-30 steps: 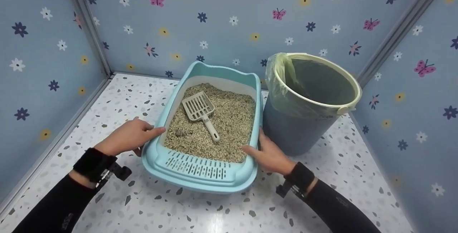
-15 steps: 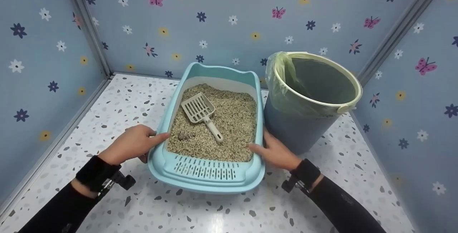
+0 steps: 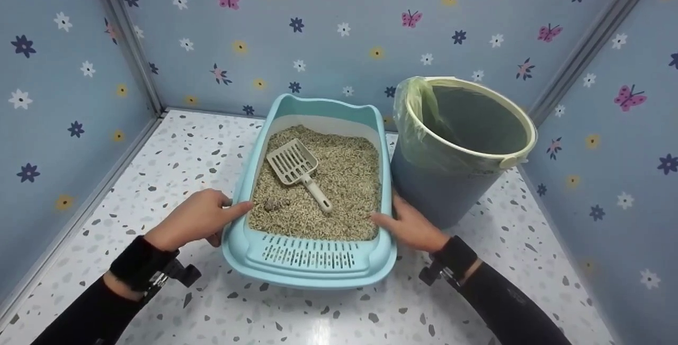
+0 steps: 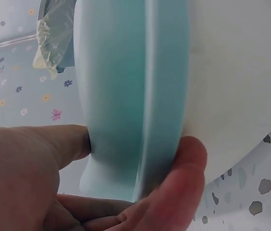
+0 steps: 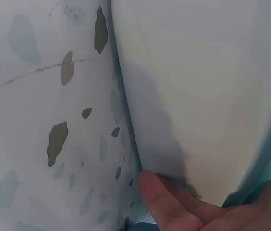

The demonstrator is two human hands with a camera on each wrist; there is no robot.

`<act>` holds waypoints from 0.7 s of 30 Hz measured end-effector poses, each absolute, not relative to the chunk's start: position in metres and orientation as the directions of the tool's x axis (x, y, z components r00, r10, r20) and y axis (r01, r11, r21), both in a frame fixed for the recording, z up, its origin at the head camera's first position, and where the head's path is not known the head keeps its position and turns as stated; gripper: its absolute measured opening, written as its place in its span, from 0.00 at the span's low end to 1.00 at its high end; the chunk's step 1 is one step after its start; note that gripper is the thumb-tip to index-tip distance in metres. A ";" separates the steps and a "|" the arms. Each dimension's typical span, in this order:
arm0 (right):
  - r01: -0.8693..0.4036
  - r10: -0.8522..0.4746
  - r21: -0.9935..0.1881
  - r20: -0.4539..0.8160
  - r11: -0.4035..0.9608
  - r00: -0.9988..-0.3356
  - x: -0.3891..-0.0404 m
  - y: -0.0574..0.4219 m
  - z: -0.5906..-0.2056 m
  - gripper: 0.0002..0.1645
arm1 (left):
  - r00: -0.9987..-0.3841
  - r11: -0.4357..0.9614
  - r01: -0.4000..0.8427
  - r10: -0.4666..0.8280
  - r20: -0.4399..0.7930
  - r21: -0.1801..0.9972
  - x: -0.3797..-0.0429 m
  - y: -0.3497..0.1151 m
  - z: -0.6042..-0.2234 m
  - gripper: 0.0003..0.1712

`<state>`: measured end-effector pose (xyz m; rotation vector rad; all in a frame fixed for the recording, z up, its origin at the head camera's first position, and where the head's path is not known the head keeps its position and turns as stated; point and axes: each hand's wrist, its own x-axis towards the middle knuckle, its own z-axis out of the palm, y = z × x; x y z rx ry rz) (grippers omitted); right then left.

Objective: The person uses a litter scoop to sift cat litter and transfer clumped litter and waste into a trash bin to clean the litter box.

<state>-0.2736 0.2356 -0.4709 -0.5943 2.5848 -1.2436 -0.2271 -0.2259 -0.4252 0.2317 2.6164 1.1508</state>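
Note:
A light blue litter box (image 3: 312,280) with a slotted front ledge sits on the speckled floor. Its bed of granular litter (image 3: 347,175) bears a beige slotted litter scoop (image 3: 292,162) and a darker clump (image 3: 276,204). On the left side, my left hand (image 3: 198,219) grips the rim, thumb on top; the left wrist view shows the fingers beneath the rim (image 4: 166,72). Across from it, my right hand (image 3: 416,226) holds the right rim with the thumb over it. In the right wrist view its fingers (image 5: 166,204) lie against the white lower wall (image 5: 193,96).
Close to the box's right side stands a grey-blue trash bin (image 3: 434,196) with a cream rim, lined with a pale green bag (image 3: 413,117). Patterned wall panels (image 3: 339,32) enclose the floor (image 3: 175,154) at the back and both sides.
Both hands have shifted the litter box's front end to the right, so the box now stands straighter. The scoop has moved along with it. Most of this movement came in the first half second.

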 end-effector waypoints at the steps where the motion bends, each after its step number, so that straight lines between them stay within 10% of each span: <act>1: -0.265 -0.442 -0.779 -0.018 0.569 -0.897 -0.273 0.236 -0.470 0.59 | -0.945 0.657 0.026 0.262 -0.195 0.754 -0.229 -0.227 -0.426 0.33; 13: -0.259 -0.471 -0.739 -0.089 0.622 -0.878 -0.271 0.238 -0.456 0.63 | -0.931 0.437 -0.093 0.281 -0.234 0.895 -0.278 -0.242 -0.454 0.48; 21: -0.355 -0.498 -0.626 -0.062 0.694 -0.865 -0.263 0.230 -0.422 0.48 | -0.938 0.368 -0.098 0.277 -0.209 0.925 -0.287 -0.235 -0.466 0.44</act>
